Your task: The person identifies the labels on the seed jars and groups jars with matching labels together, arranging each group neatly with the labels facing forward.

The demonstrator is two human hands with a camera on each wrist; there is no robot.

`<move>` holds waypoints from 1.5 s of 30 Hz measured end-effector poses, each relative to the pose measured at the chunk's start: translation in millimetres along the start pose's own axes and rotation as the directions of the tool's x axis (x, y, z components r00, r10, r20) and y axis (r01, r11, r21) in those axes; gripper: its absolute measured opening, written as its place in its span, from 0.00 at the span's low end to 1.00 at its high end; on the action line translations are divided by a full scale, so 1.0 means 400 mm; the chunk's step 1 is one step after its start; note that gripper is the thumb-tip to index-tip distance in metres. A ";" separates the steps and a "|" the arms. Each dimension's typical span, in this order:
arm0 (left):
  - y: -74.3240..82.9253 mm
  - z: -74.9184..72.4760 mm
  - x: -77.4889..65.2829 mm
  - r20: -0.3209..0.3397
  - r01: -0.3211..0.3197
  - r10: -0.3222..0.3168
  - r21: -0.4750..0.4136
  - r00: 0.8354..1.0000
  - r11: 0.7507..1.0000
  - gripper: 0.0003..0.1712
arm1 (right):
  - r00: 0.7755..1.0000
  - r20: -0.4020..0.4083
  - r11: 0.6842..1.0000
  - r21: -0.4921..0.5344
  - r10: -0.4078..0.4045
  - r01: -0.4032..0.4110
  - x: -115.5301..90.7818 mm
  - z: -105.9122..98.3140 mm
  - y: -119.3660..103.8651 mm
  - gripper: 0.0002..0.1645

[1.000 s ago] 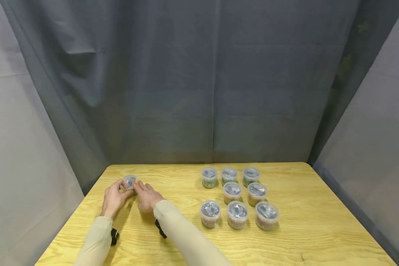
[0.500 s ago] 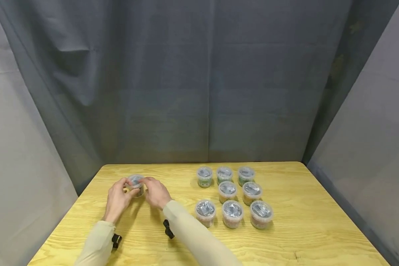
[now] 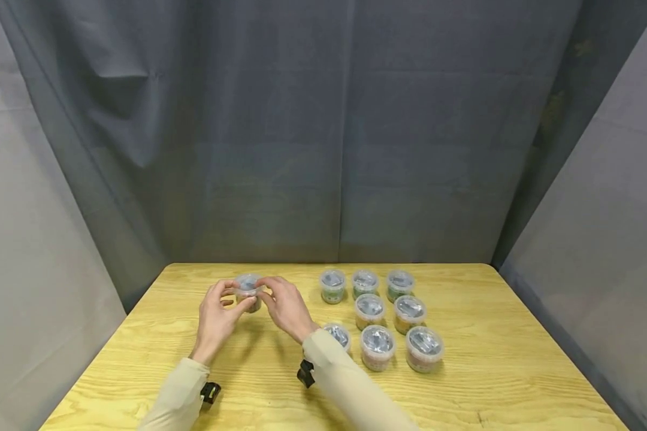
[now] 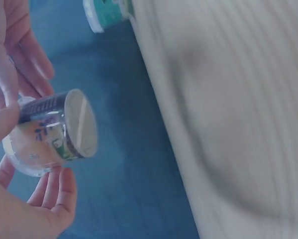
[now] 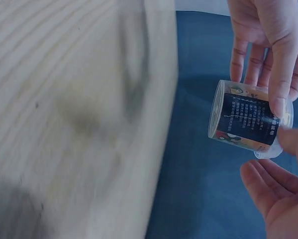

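In the head view a small clear lidded plastic tub (image 3: 247, 293) is held between both hands at the left part of the table. My left hand (image 3: 218, 320) grips its side, thumb in front and fingers round the other side, also plain in the left wrist view. My right hand (image 3: 287, 308) pinches the lid's rim with thumb and index finger; its other fingers (image 5: 268, 184) hang away from the wall. The tub (image 5: 246, 117) bears a dark printed label over orange artwork, and its base points down toward the table. A translucent tab (image 5: 268, 152) sticks out from the lid.
On the wooden table (image 3: 480, 335), several similar tubs stand in rows on the right: green-labelled ones (image 3: 332, 287) at the back, orange ones (image 3: 369, 311) in the middle, pinkish ones (image 3: 377, 348) in front. My right sleeve (image 3: 350, 383) partly covers the front left tub. A dark curtain (image 3: 280, 149) hangs behind.
Both hands have moved right with the tub, from near the table's left edge toward the rows, and the tub now appears raised. The standing tubs keep their arrangement.
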State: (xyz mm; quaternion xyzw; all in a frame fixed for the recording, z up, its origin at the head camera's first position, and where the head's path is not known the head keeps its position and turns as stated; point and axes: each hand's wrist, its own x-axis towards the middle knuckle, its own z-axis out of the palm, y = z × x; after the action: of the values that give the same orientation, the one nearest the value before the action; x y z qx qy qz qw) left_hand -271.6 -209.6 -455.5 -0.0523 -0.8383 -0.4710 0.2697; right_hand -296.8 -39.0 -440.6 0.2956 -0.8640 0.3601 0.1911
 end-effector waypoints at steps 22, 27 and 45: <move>0.090 0.106 -0.026 0.073 0.011 0.009 -0.264 0.997 0.964 0.35 | 0.994 -0.045 0.960 0.266 0.103 -0.087 -0.073 -0.140 0.075 0.14; 0.091 0.126 -0.025 0.146 0.067 -0.021 -0.318 0.989 0.946 0.33 | 0.983 -0.054 0.942 0.301 0.173 -0.150 -0.069 -0.172 0.092 0.12; 0.112 0.176 -0.033 0.148 0.029 0.016 -0.299 0.989 0.954 0.31 | 0.950 0.014 0.857 0.426 0.313 -0.289 -0.081 -0.224 0.115 0.17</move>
State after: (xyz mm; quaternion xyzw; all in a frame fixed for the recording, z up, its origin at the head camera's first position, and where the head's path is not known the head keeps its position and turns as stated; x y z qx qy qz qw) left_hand -273.4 -125.1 -457.2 -0.1249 -0.7749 -0.5885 0.1941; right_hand -291.7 65.0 -421.5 0.1813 -0.7950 0.5721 0.0878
